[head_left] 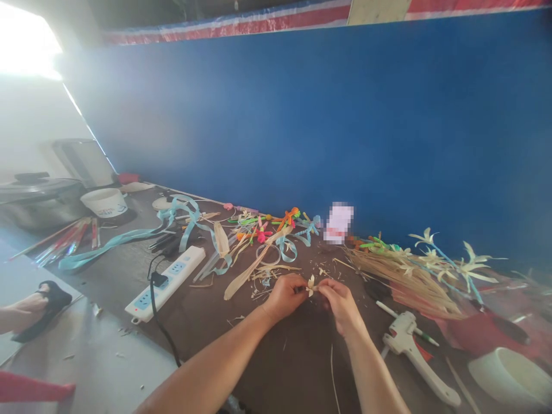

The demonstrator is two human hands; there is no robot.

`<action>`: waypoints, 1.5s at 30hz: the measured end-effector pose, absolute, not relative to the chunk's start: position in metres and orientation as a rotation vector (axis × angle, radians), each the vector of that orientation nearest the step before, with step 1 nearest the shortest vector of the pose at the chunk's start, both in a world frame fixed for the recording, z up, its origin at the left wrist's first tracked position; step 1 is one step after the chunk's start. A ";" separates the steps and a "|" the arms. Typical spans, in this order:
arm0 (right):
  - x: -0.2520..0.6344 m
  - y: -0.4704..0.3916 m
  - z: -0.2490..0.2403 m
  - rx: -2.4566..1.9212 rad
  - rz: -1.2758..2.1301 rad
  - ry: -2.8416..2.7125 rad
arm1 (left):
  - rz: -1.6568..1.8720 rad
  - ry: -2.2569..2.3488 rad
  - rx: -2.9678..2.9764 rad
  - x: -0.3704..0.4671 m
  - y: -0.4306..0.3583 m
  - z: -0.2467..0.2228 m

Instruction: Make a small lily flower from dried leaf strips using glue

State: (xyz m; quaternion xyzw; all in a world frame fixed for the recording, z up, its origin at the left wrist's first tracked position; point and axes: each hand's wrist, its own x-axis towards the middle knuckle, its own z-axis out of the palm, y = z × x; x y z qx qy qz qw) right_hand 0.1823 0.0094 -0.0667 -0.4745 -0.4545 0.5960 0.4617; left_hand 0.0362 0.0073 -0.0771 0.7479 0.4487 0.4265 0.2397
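Note:
A small pale flower (311, 285) with pointed petals, made of what looks like dried husk, is held between my two hands above the brown table (297, 345). My left hand (287, 296) pinches it from the left, fingertips at the petals. From the right, the thumb and fingers of my right hand (338, 299) close on its other side. Scraps of husk (263, 282) lie beside my left hand.
A power strip (166, 284) with a black plug lies left. At right are a white glue gun (416, 351), a straw bundle (401, 276), finished flowers (470, 267) and a white bowl (509, 376). Blue ribbon (116, 238) crosses the far left. A person's foot (43, 305) shows beyond the table.

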 end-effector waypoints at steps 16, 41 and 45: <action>0.195 0.006 -0.042 -1.032 0.944 -1.860 | 0.968 1.100 2.411 0.029 0.006 -0.069; 0.204 0.007 -0.048 -1.145 1.321 -1.820 | 0.833 0.863 2.505 0.027 0.001 -0.061; 0.202 0.007 -0.045 -1.114 1.242 -1.827 | 0.855 0.829 2.445 0.027 0.001 -0.062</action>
